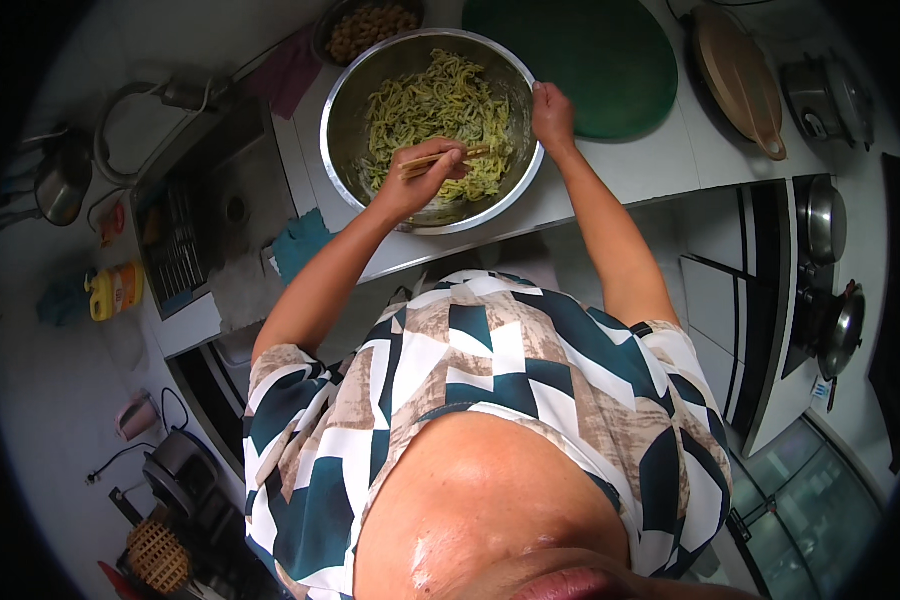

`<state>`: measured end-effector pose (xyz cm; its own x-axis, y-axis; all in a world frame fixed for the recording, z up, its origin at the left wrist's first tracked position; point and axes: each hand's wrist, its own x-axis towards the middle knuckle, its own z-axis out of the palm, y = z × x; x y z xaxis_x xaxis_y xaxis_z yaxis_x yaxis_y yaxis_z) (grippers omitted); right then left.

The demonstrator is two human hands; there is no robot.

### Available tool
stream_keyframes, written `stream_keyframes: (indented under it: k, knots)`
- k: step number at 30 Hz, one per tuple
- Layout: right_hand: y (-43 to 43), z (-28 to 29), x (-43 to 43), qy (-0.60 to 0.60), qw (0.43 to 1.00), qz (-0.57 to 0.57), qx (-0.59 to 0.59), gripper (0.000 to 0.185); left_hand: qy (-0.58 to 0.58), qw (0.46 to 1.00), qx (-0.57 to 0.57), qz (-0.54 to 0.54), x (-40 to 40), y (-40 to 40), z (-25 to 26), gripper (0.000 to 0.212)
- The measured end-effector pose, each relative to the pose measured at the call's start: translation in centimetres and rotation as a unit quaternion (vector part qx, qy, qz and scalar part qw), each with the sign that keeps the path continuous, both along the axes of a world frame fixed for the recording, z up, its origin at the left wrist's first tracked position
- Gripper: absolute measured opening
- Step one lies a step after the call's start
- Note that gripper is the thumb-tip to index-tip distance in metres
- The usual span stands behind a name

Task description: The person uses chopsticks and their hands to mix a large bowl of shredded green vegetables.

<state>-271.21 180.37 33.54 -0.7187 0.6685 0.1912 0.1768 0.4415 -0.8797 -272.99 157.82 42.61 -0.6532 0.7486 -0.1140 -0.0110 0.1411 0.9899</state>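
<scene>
A large stainless steel bowl (334, 169) stands on the white countertop, holding a tangled heap of green-yellow shreds (439, 105) that look coated in pale powder. My left hand (420, 176) reaches over the near rim with wooden chopsticks (427, 161) in its fingers, their tips in or just over the shreds. On the bowl's right side my right hand (552, 116) grips the rim, thumb on top.
A round green board (622, 75) lies right of the bowl, a brown lidded pan (739, 82) beyond it. A bowl of small tan pieces (371, 34) stands behind. Leftward are a teal cloth (302, 244), a sink (240, 180) and a yellow bottle (116, 291). The counter's front edge runs before me.
</scene>
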Motion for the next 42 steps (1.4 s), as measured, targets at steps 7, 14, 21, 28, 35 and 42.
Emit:
stream_keyframes:
  k: [7,14,21,28,35,42]
  knots:
    - [-0.1,-0.3,-0.3,0.027,1.0,0.015,-0.003,0.025,0.041,0.999,-0.024,-0.027,2.0,0.4,-0.5,0.021]
    - [0.0,-0.7,-0.2,0.045,0.999,0.017,-0.001,0.024,-0.045,0.984,-0.162,-0.067,-2.0,-5.0,4.9,0.022]
    - [0.1,-1.2,-0.5,0.02,1.0,0.012,-0.016,0.026,-0.047,0.973,-0.181,-0.133,-4.1,-5.3,7.8,0.02]
    - [0.2,-1.2,-0.3,0.028,1.0,-0.001,-0.012,0.024,0.135,0.928,-0.252,-0.239,-3.3,-7.3,7.2,0.014]
    - [0.4,-0.9,-0.2,0.028,0.999,0.003,-0.036,0.025,0.165,0.925,-0.288,-0.186,-3.4,-7.3,10.5,0.014]
    - [0.3,-0.5,0.0,0.032,0.999,-0.002,-0.029,0.026,0.082,0.928,-0.299,-0.205,-3.8,-6.9,9.7,0.016]
